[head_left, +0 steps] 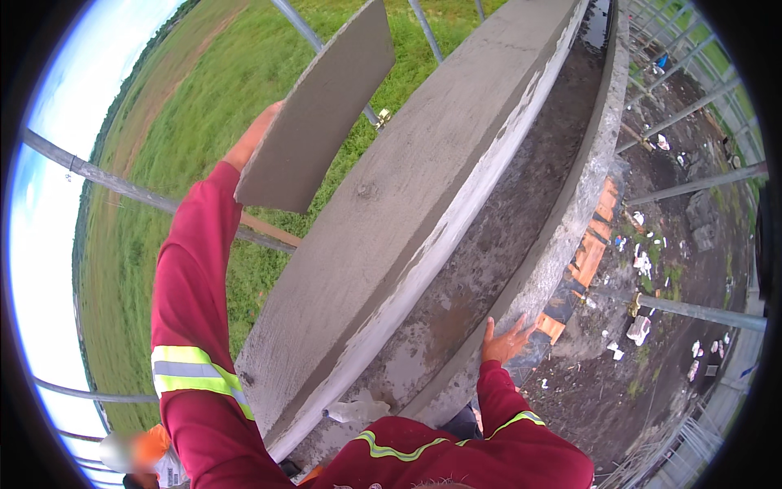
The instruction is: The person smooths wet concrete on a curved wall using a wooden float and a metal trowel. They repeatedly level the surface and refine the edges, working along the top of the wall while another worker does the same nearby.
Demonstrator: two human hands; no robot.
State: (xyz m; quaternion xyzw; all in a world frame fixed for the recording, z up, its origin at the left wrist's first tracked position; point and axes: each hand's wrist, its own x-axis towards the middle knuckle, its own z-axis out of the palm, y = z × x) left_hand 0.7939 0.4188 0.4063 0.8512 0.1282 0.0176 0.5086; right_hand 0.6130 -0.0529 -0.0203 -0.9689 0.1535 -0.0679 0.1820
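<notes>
My left hand (252, 134) grips the left edge of a flat, grey, cement-coated board (318, 114), held raised left of a long concrete ledge (391, 187); its fingertips are mostly behind the board. The ledge has a smooth grey top and a rough, whitish inner edge. Right of it runs a dark, damp, curved channel (489, 253). My right hand (507, 338) rests with fingers spread on the channel's outer concrete rim (586, 204). A pale plastic bottle (354, 411) lies in the channel near my body.
Scaffold tubes (106, 175) cross both sides, with grass (147, 269) beyond at left. At right, far below, lies dirt ground (684, 244) with scattered debris. Orange boards (590, 253) line the rim's outer side. Another person in orange (151, 444) is at lower left.
</notes>
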